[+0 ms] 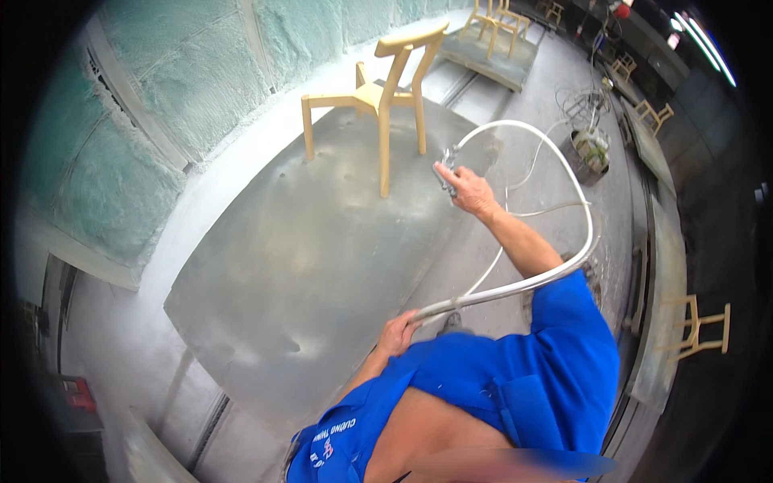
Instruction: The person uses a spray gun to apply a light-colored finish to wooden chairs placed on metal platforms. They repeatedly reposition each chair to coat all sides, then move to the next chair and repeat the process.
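Note:
A metal spray gun is in the grip of my right hand, held out ahead of me at the near right of a pale wooden chair frame. The chair stands upright, without a seat panel, on the far part of a large grey metal sheet. From the gun a white hose loops out to the right and back toward my body. Close to my waist, my left hand is closed around that hose. Spray gun and chair are apart.
Green, coated filter panels line the left wall. Farther off, more wooden chairs stand on another metal sheet. A bucket with tangled hoses sits at the right. Another chair frame rests near the right edge.

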`<state>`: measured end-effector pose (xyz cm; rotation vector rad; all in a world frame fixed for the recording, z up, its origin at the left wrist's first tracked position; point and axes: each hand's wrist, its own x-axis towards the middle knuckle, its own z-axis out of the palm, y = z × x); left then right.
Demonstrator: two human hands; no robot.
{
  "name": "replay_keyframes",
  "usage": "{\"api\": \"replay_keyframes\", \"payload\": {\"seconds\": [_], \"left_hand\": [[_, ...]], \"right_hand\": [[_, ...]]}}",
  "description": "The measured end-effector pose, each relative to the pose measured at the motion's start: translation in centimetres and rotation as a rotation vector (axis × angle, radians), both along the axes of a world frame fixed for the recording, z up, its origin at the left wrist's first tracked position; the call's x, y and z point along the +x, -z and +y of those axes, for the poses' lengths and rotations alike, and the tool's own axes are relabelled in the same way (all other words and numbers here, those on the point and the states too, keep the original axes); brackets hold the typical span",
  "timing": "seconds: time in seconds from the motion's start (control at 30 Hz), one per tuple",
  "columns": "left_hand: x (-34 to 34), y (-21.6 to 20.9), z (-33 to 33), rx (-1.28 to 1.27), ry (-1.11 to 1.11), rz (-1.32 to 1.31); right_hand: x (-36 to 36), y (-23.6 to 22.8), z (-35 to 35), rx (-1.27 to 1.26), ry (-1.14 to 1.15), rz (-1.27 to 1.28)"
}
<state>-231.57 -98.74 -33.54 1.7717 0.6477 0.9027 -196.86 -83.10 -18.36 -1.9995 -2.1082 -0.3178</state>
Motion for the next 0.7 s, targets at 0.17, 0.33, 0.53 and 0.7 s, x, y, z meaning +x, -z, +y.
{"api": "replay_keyframes", "payload": {"seconds": [0.17, 0.33, 0.53, 0.7], "left_hand": [[2.8, -0.7, -3.0, -0.232, -0.036, 0.235], [9.8, -2.3, -4.4, -0.376, -0.183, 0.166], [18.5, -4.5, -1.8, -0.185, -0.091, 0.186], [24.3, -6.4, 0.1, -0.028, -0.109, 0.063]], "right_hand": [[6.2, 4.4, 4.9, -0.548, -0.037, -0.064], [10.7, 5.0, 3.9, -0.728, -0.174, -0.108], [17.5, -4.4, 5.8, -0.223, -0.224, -0.072], [22.8, -14.8, 5.4, 0.219, -0.277, 0.075]]}}
